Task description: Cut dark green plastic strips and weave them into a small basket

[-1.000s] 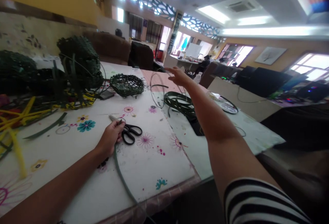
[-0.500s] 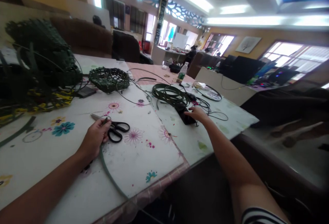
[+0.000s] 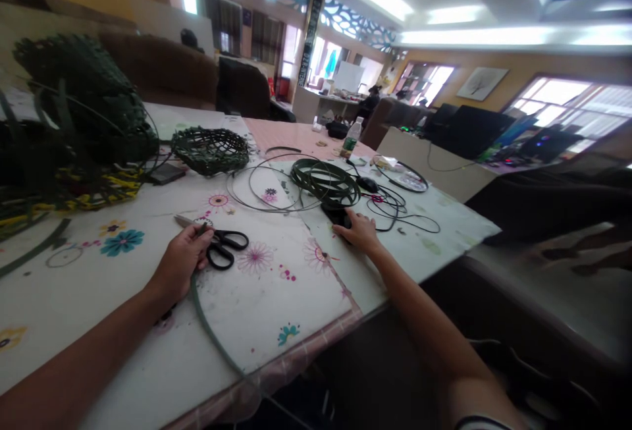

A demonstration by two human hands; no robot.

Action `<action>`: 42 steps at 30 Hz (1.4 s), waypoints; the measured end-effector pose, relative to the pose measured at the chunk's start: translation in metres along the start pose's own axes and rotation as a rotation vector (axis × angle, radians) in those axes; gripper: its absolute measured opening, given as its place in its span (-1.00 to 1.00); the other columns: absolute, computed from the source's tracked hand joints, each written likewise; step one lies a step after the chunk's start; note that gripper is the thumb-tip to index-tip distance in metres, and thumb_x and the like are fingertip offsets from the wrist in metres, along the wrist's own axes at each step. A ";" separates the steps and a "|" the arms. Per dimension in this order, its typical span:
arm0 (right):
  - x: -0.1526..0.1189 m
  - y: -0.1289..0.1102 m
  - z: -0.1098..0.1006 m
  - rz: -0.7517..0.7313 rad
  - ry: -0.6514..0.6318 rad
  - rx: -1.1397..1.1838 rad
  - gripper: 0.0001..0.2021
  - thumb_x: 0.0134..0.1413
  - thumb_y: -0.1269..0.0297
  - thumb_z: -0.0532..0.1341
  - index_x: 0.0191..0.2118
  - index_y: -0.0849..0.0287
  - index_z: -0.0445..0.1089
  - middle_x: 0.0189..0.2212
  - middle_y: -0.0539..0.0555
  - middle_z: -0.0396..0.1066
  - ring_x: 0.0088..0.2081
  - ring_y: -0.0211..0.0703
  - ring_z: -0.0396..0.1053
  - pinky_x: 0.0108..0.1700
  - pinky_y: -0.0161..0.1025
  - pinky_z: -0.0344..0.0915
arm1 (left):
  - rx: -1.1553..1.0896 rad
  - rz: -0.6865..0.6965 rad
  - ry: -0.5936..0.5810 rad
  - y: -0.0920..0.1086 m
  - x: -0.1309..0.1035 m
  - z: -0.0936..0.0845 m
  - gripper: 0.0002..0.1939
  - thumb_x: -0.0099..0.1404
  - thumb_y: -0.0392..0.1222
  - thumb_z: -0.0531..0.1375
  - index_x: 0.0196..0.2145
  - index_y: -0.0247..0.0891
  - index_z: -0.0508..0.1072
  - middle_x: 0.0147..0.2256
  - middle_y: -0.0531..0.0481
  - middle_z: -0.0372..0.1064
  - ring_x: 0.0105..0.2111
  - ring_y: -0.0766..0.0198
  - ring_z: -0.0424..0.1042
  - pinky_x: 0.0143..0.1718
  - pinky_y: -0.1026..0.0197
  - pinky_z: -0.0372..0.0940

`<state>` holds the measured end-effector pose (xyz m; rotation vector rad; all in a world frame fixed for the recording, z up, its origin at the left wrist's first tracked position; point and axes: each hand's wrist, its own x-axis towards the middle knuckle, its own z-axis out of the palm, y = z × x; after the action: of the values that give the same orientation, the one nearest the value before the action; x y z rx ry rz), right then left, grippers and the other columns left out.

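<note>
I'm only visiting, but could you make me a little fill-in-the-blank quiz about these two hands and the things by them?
1. The left hand pinches a ____ strip.
2. The scissors by that hand have ____ handles.
3. The right hand is ____ from the scissors than the left hand.

Missing words: green; black; farther.

An office, with a desk (image 3: 419, 150) bearing what look like dark monitors (image 3: 471, 130)

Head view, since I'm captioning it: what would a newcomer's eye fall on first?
Likely the black-handled scissors left of centre, beside the left grip pinching a green strip. Then the open woven basket behind them, and the coil of green strips by the right grip.
</note>
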<state>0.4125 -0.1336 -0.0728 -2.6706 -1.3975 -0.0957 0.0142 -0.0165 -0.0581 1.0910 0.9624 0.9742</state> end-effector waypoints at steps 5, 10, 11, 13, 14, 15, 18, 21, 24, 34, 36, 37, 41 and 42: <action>-0.005 0.029 -0.006 -0.083 -0.003 0.037 -0.57 0.36 0.28 0.01 0.28 0.16 0.25 0.20 0.24 0.37 0.21 0.07 0.28 0.25 0.07 0.03 | 0.007 0.001 -0.004 -0.001 0.000 -0.001 -0.71 0.06 -0.11 0.36 -0.32 -0.28 0.40 -0.56 0.18 0.09 -0.66 0.48 0.01 -0.74 0.42 -0.01; -0.005 0.042 -0.017 -0.035 0.085 0.015 -0.62 0.33 0.31 0.04 0.17 0.27 0.37 0.20 0.34 0.34 0.26 0.16 0.22 0.30 0.16 -0.09 | 0.008 -0.004 0.000 -0.001 0.001 -0.001 -0.71 0.04 -0.12 0.36 -0.31 -0.27 0.40 -0.56 0.18 0.10 -0.67 0.49 0.01 -0.75 0.42 -0.01; -0.005 0.037 -0.017 -0.049 0.091 0.016 -0.62 0.33 0.25 0.07 0.17 0.26 0.37 0.20 0.34 0.33 0.27 0.15 0.20 0.31 0.14 -0.11 | 0.012 -0.003 0.001 -0.001 0.001 -0.001 -0.70 0.04 -0.12 0.36 -0.31 -0.28 0.41 -0.56 0.17 0.11 -0.66 0.49 0.01 -0.75 0.42 -0.01; -0.006 0.019 -0.014 -0.088 0.075 0.024 -0.54 0.28 0.10 0.17 0.20 0.21 0.35 0.16 0.30 0.38 0.24 0.14 0.23 0.31 0.08 -0.08 | 0.023 0.002 0.005 -0.001 0.001 0.000 -0.70 0.05 -0.12 0.35 -0.30 -0.28 0.41 -0.55 0.16 0.13 -0.66 0.49 0.02 -0.75 0.42 -0.01; -0.007 0.008 -0.011 -0.100 0.061 0.030 -0.47 0.23 0.04 0.22 0.23 0.18 0.33 0.12 0.28 0.40 0.20 0.15 0.27 0.28 0.06 -0.02 | 0.026 0.006 0.005 -0.001 0.001 0.000 -0.70 0.05 -0.12 0.35 -0.30 -0.28 0.42 -0.55 0.16 0.13 -0.66 0.49 0.02 -0.75 0.42 -0.01; -0.007 -0.002 -0.009 -0.100 0.049 0.036 -0.41 0.18 0.01 0.26 0.26 0.17 0.30 0.09 0.29 0.42 0.16 0.17 0.31 0.24 0.04 0.05 | 0.027 0.011 0.004 -0.001 0.000 0.000 -0.71 0.05 -0.12 0.35 -0.30 -0.29 0.41 -0.55 0.16 0.12 -0.66 0.49 0.02 -0.75 0.42 0.00; -0.009 -0.028 -0.005 -0.065 0.027 0.058 -0.26 0.10 0.02 0.32 0.34 0.21 0.19 0.04 0.34 0.42 0.07 0.20 0.36 0.08 -0.05 0.21 | 0.020 0.019 -0.007 -0.002 0.000 -0.001 -0.71 0.06 -0.11 0.35 -0.31 -0.28 0.41 -0.57 0.17 0.08 -0.66 0.48 0.01 -0.75 0.42 0.00; -0.014 -0.043 -0.006 -0.065 -0.003 0.091 -0.18 0.05 -0.01 0.35 0.37 0.18 0.14 0.02 0.30 0.40 0.05 0.15 0.36 0.02 -0.13 0.25 | 0.014 0.020 -0.016 -0.004 0.001 -0.002 -0.71 0.06 -0.11 0.36 -0.31 -0.28 0.41 -0.56 0.17 0.08 -0.66 0.48 0.01 -0.75 0.42 0.00; -0.020 -0.052 -0.009 -0.075 -0.021 0.115 -0.17 0.02 -0.02 0.36 0.37 0.11 0.14 -0.01 0.25 0.40 0.05 0.14 0.35 0.02 -0.13 0.26 | 0.011 0.024 -0.026 -0.005 0.002 -0.003 -0.70 0.07 -0.10 0.37 -0.31 -0.27 0.40 -0.56 0.17 0.08 -0.66 0.49 0.00 -0.75 0.42 0.00; -0.042 -0.068 -0.014 -0.012 0.040 0.123 -0.21 0.05 0.04 0.31 0.38 0.11 0.12 -0.04 0.25 0.41 0.04 0.20 0.34 0.00 -0.08 0.25 | 0.029 0.014 -0.020 -0.001 -0.001 0.000 -0.64 0.03 -0.06 0.37 -0.30 -0.29 0.40 -0.55 0.18 0.09 -0.64 0.49 0.01 -0.74 0.43 0.01; -0.045 -0.069 -0.014 0.018 0.057 0.120 -0.20 0.05 0.03 0.31 0.38 0.12 0.12 -0.05 0.26 0.41 0.02 0.22 0.35 -0.02 -0.06 0.26 | 0.036 0.013 -0.020 -0.001 -0.001 -0.001 -0.64 0.04 -0.05 0.37 -0.29 -0.29 0.40 -0.55 0.18 0.09 -0.64 0.49 0.01 -0.73 0.44 0.01; -0.045 -0.069 -0.013 0.022 0.063 0.121 -0.20 0.05 0.02 0.31 0.38 0.13 0.12 -0.05 0.27 0.41 0.02 0.23 0.35 -0.02 -0.06 0.26 | 0.037 0.014 -0.024 -0.001 0.000 -0.001 -0.64 0.04 -0.05 0.37 -0.29 -0.29 0.40 -0.55 0.18 0.09 -0.64 0.49 0.01 -0.73 0.44 0.02; -0.044 -0.067 -0.012 -0.016 0.072 0.148 -0.21 0.05 0.06 0.31 0.38 0.14 0.13 -0.01 0.28 0.41 0.06 0.24 0.33 0.02 -0.03 0.26 | 0.036 0.012 -0.022 -0.001 0.000 -0.001 -0.63 0.03 -0.06 0.37 -0.28 -0.29 0.40 -0.54 0.17 0.11 -0.64 0.49 0.01 -0.73 0.43 0.02; -0.044 -0.066 -0.012 -0.025 0.078 0.159 -0.21 0.05 0.07 0.31 0.38 0.14 0.13 -0.01 0.28 0.41 0.07 0.24 0.32 0.02 -0.03 0.27 | 0.038 0.009 -0.019 -0.001 0.000 -0.001 -0.63 0.03 -0.07 0.37 -0.27 -0.30 0.40 -0.53 0.17 0.11 -0.63 0.49 0.01 -0.73 0.43 0.02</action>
<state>0.3334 -0.1334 -0.0606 -2.4946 -1.3547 -0.0860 0.0130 -0.0166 -0.0594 1.1352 0.9640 0.9550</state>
